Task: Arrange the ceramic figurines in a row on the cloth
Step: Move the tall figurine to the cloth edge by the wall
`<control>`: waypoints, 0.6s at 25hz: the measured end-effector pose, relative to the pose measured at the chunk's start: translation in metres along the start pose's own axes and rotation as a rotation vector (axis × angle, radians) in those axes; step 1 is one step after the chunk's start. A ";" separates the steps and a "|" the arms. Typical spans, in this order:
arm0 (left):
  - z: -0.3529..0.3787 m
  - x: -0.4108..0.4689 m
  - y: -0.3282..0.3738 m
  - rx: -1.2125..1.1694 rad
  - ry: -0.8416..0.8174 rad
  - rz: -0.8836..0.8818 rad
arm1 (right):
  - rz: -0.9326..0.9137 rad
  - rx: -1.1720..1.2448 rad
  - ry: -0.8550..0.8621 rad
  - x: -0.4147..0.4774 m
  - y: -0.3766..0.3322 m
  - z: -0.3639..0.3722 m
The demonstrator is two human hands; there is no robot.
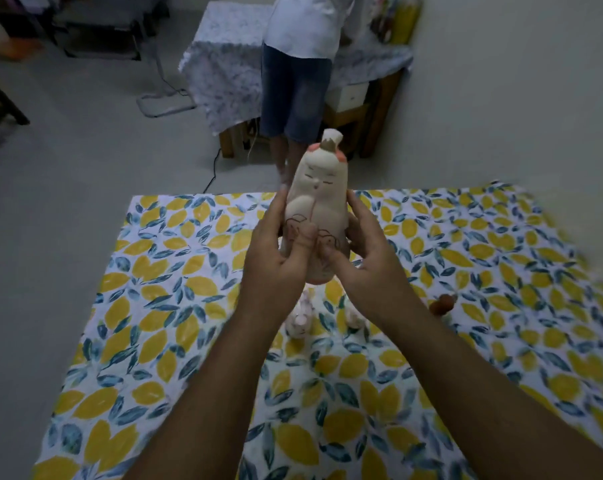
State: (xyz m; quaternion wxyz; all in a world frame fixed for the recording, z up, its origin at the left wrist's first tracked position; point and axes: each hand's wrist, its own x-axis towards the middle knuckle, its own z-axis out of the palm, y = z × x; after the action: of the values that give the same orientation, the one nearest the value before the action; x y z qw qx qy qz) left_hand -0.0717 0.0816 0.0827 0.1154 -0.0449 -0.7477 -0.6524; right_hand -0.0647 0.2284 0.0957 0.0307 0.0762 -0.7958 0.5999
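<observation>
Left hand (276,258) and right hand (366,251) grip a tall white figurine (319,192) upright above the lemon-print cloth (154,306).

We count one large white figurine (316,202) between two hands, left (276,261) and right (366,258); two small pale figurines (298,322) (353,318); one brown figurine (442,303); one cloth (175,306).

Location: a room in a home. Indicators: a lemon-print cloth (175,306) spread on a plain pale floor (68,150); a wooden table (373,119) draped with a patterned cover (224,64); a person in shorts (296,81) standing at it.
</observation>
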 end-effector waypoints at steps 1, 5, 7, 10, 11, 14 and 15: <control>0.021 0.010 0.005 -0.005 -0.041 0.011 | 0.006 -0.006 0.031 0.004 0.005 -0.022; 0.132 0.046 0.016 -0.100 -0.212 0.000 | 0.116 -0.045 0.219 0.018 0.043 -0.122; 0.196 0.061 0.013 -0.159 -0.264 -0.098 | 0.161 -0.066 0.293 0.023 0.067 -0.172; 0.295 0.082 0.006 -0.124 -0.365 -0.233 | 0.212 -0.061 0.392 0.033 0.113 -0.250; 0.326 0.089 -0.001 -0.118 -0.394 -0.272 | 0.230 -0.058 0.422 0.037 0.129 -0.273; 0.420 0.112 -0.019 -0.074 -0.457 -0.276 | 0.291 -0.032 0.545 0.050 0.179 -0.340; 0.447 0.119 -0.024 -0.064 -0.482 -0.278 | 0.302 -0.027 0.590 0.054 0.193 -0.359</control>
State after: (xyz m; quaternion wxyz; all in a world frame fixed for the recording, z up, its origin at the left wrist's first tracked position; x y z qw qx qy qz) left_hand -0.2435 0.5091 0.0328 -0.1582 -0.0994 -0.7315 -0.6557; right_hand -0.1642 0.6199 0.0203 0.1714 -0.2203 -0.7627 0.5835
